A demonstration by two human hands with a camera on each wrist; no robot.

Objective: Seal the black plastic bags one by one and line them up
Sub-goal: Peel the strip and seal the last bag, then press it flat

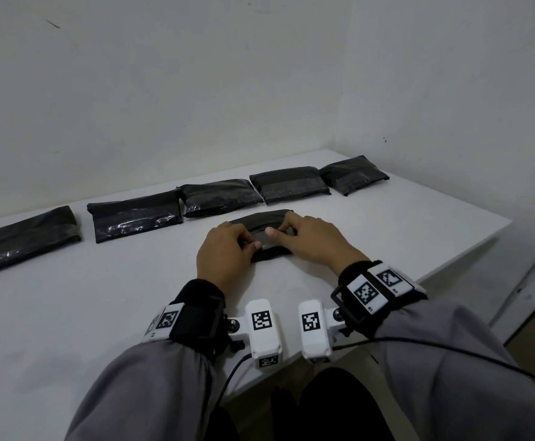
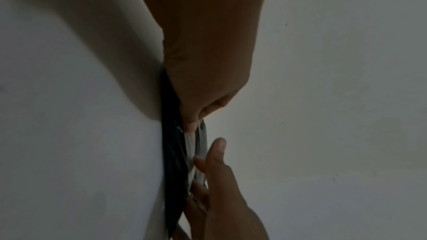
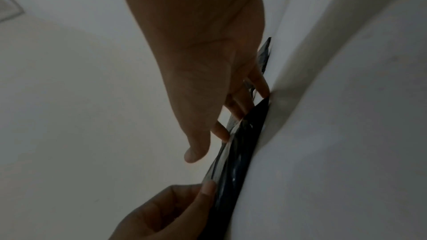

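At frame centre, left hand (image 1: 225, 246) and right hand (image 1: 310, 238) are pinching a flat black plastic bag (image 1: 261, 219); bare white tabletop (image 1: 85, 313) is lying open lower left.

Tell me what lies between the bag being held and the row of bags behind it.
Only a bare strip of white table, seen in the head view, separates the held bag from the row of bags.

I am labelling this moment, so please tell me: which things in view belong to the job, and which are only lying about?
Job:
- black bag being sealed, under both hands
- left hand
- right hand
- row of five black bags behind it

Not part of it:
- white table
- wall
- wrist cameras
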